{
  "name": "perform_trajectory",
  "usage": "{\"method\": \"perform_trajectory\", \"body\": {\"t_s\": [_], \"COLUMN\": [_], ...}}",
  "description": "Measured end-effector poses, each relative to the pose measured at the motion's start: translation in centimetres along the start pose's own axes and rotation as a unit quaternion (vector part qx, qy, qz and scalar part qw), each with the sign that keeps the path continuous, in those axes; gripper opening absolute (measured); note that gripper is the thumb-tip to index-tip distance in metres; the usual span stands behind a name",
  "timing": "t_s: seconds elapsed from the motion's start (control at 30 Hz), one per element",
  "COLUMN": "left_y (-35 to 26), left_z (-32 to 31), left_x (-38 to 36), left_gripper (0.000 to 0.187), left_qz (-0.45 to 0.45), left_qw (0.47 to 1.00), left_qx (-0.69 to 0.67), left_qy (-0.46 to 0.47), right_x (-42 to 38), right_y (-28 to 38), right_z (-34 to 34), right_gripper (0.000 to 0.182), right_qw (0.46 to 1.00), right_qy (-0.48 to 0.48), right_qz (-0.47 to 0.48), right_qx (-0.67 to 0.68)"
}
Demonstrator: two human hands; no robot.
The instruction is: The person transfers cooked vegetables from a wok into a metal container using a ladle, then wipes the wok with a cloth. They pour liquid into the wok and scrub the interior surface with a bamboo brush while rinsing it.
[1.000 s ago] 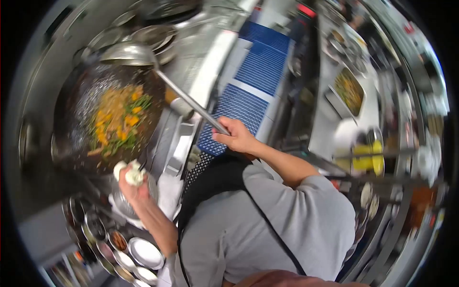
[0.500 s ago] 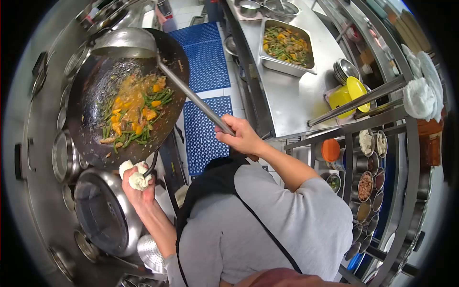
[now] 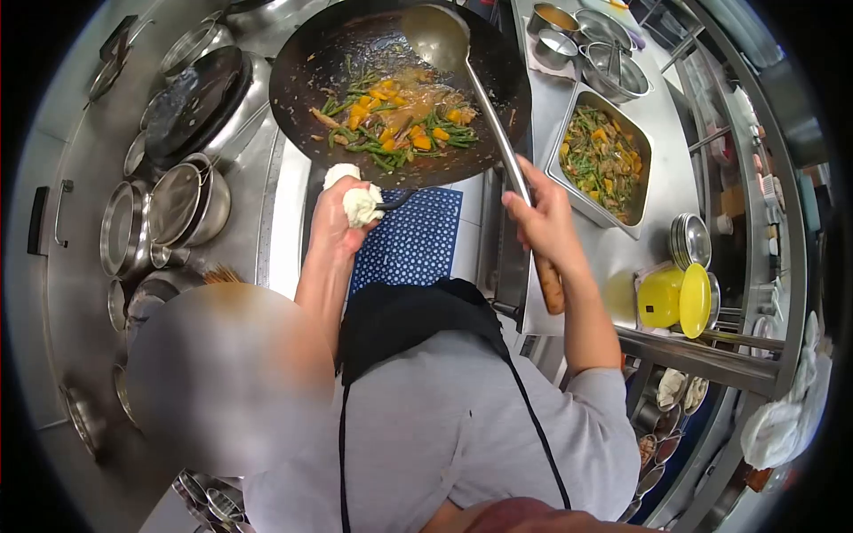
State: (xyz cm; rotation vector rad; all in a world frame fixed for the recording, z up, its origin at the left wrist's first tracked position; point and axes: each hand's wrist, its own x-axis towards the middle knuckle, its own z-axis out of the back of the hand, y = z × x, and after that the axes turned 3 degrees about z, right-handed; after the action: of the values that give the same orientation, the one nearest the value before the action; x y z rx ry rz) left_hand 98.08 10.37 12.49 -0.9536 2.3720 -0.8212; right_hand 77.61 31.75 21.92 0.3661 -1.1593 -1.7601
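A large dark wok (image 3: pixel 302 107) hangs tilted at the top centre, with green beans and orange pieces in sauce (image 3: pixel 400 129) in it. My left hand (image 3: pixel 336 213) is closed round a white cloth (image 3: pixel 362 206) on the wok's black handle (image 3: pixel 398 201), just below the rim. My right hand (image 3: pixel 546 213) grips the metal shaft of a long ladle (image 3: pixel 491 111), above its wooden end. The ladle's bowl lies over the wok's upper right part. Right of my right hand, a rectangular steel pan (image 3: pixel 555 178) on the counter (image 3: pixel 613 284) holds similar food.
Metal bowls (image 3: pixel 613 71) stand at the counter's far end. A yellow container (image 3: pixel 659 296) and stacked bowls (image 3: pixel 689 240) sit near its right edge. Strainers and pots (image 3: pixel 191 204) line the left side. A person's blurred head (image 3: pixel 231 382) is at lower left. A blue mat (image 3: pixel 413 235) lies below.
The wok, both hands and the ladle have moved right, from the stove side to beside the counter. A blurred head has appeared at lower left.
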Motion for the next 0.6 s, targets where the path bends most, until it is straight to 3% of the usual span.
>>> {"method": "perform_trajectory", "body": {"t_s": [0.1,0.23,0.37,0.53,0.6], "left_y": [-0.5,-1.5,-3.0,-5.7,-6.5], "left_z": [-5.6,-6.4,-6.4,-6.0,-6.0], "left_x": [5.1,8.4,12.0,15.7,17.1], "left_gripper": [0.007,0.007,0.007,0.007,0.007], "left_qz": [0.027,0.042,0.063,0.09,0.095], "left_qw": [0.999,0.997,0.997,0.993,0.993], "left_qx": [0.017,0.049,0.054,0.079,0.073], "left_qy": [-0.038,-0.033,-0.002,0.007,0.01], "right_x": [8.9,14.2,17.8,16.4,14.5], "right_y": [-0.8,-0.7,-1.4,2.3,3.6], "right_z": [4.2,5.6,4.5,0.9,0.7], "right_gripper": [0.048,0.049,0.051,0.055,0.056], "right_qw": [0.997,0.995,0.991,0.984,0.985], "right_qy": [0.001,0.014,0.018,0.097,0.113], "right_qz": [-0.027,-0.064,-0.121,-0.139,-0.121], "right_qx": [-0.068,-0.08,0.045,0.046,-0.039]}}
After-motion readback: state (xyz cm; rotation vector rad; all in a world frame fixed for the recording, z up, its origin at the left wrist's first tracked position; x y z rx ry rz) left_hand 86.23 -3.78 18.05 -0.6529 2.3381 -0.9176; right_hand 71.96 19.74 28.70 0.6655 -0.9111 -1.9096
